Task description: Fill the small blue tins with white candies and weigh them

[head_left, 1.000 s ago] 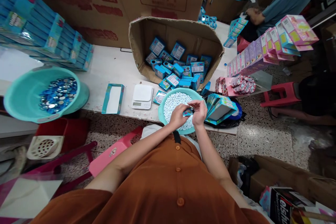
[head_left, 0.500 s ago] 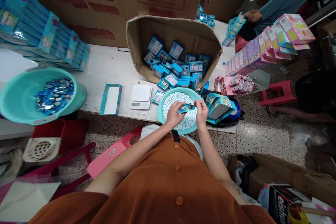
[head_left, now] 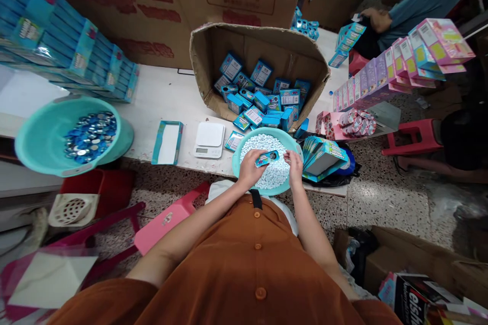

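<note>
Small blue box [head_left: 267, 158], pinched in the left hand [head_left: 249, 168], hangs over the teal basin [head_left: 236, 163] of white pellets [head_left: 271, 179]; the right hand [head_left: 295, 168] curls just beside it, its hold unclear. Two-handed handling appears to be the step; next calls for a steady left pinch. A scale [head_left: 210, 137] stands left of the basin.

held box [head_left: 266, 158]: smooth card | pellet basin [head_left: 235, 158]: plastic | carton [head_left: 282, 45]: matt, rough-edged cardboard
</note>
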### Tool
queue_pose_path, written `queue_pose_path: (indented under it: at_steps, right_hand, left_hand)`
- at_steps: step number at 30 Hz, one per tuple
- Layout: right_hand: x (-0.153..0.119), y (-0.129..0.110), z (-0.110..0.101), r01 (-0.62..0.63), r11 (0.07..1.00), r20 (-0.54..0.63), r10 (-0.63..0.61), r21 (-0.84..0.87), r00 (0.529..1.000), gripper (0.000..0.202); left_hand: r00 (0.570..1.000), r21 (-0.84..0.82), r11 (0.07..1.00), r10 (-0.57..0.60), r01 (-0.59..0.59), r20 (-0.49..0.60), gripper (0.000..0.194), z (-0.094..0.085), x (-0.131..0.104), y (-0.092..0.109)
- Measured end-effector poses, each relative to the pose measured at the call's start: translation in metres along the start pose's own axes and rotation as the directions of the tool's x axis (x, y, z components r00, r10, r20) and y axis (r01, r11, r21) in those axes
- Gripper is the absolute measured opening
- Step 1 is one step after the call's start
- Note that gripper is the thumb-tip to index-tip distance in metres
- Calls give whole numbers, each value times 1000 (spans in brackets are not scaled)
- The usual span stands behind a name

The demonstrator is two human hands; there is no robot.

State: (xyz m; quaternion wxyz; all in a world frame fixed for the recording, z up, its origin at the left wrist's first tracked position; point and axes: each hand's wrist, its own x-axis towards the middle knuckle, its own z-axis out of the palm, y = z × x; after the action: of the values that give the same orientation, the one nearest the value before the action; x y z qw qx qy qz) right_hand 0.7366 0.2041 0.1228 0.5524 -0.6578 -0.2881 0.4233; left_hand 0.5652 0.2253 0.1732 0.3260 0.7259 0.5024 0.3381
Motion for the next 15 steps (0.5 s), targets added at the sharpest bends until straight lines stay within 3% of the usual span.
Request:
queue_pose_path:
  at_steps: [3,6,8,10,15]
  right_hand:
    - [9,40,1,64,922,97,-29,-383,995,38]
    - [3,74,13,255,683,290,-67,-684,955,41]
    - [-6,87,22,319,558,345,-62,-766,937,46]
    - [-13,92,29,331,488,353,-48,-808,934,43]
    - [-16,91,32,323,493,408,73,-808,910,28]
  left_hand:
    - [999,7,1000,-30,30,-19,34,-9,-7,-5]
    - [997,28,997,-67,68,-38,34,-16,-13,-9]
    - [996,40,996,-81,82,-44,33,-20,-16,-11]
    - [995,48,995,-88,90,-44,33,-23,-19,-11]
    - [993,70,992,-100,105,-61,32,-29,-22,-12]
